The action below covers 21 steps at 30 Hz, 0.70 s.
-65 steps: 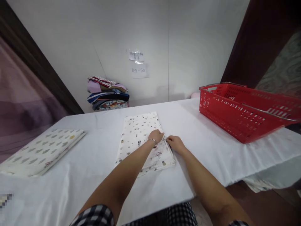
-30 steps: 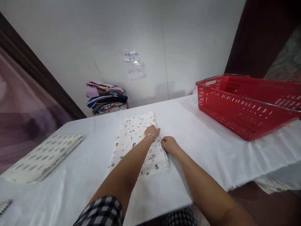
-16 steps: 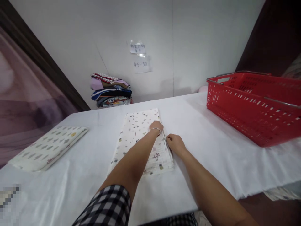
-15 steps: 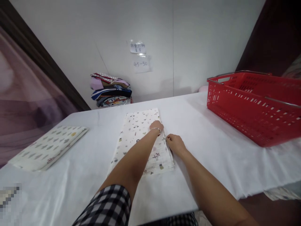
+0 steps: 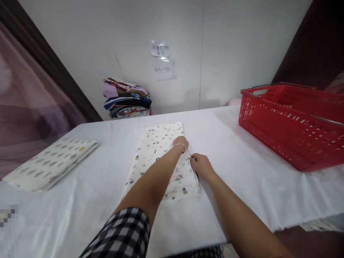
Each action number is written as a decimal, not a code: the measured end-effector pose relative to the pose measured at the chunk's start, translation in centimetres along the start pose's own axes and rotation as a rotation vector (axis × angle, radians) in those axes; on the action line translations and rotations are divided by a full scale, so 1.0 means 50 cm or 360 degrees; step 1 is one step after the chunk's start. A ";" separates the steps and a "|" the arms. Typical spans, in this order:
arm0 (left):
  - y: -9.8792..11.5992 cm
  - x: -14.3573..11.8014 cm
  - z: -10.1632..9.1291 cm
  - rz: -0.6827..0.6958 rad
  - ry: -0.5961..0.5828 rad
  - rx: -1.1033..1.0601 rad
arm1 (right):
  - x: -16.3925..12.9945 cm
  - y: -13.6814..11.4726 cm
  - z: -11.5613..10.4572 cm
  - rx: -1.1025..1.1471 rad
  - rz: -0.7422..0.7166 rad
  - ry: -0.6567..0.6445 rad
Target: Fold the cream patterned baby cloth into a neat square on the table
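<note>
A folded white cloth (image 5: 153, 150) with small printed motifs lies flat in the middle of the white-covered table. At its right edge, my left hand (image 5: 181, 142), with a bracelet on the wrist, is closed on the fabric; its fingertips are largely hidden from me. Slightly nearer and to the right, my right hand (image 5: 202, 164) pinches the same edge between thumb and fingers. My left forearm crosses over the cloth and covers part of it.
Left on the table (image 5: 107, 215) lies another folded cloth (image 5: 57, 157) with a grey cloud print. A red perforated basket (image 5: 290, 132) with metal handles stands at the right. Behind the far edge rises a stack of folded fabrics (image 5: 127, 98), near paper signs (image 5: 164, 69) on the wall.
The view has shifted slightly. Both hands stay at the cloth's right edge, and the cloth lies as before.
</note>
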<state>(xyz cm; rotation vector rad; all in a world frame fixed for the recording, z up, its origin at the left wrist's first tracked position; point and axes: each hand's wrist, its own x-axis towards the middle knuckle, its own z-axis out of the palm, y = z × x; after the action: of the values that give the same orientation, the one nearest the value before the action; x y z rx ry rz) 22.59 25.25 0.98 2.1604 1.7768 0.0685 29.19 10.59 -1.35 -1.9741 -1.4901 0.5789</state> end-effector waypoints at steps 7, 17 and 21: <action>-0.036 0.026 -0.004 0.0180 0.0230 0.0034 | 0.000 -0.003 0.002 -0.0070 0.0014 -0.0030; -0.049 0.059 0.063 0.0295 0.0205 0.0329 | 0.001 -0.010 -0.001 -0.0250 0.0058 -0.0088; -0.054 0.022 0.051 0.0431 0.0112 0.0304 | 0.003 -0.006 -0.004 -0.0203 0.0046 -0.0110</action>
<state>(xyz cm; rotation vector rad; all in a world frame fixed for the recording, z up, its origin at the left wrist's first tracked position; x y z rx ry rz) 20.93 26.13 -2.37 2.5547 1.5710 0.0416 29.15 10.76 -0.99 -2.0949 -1.5782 0.5827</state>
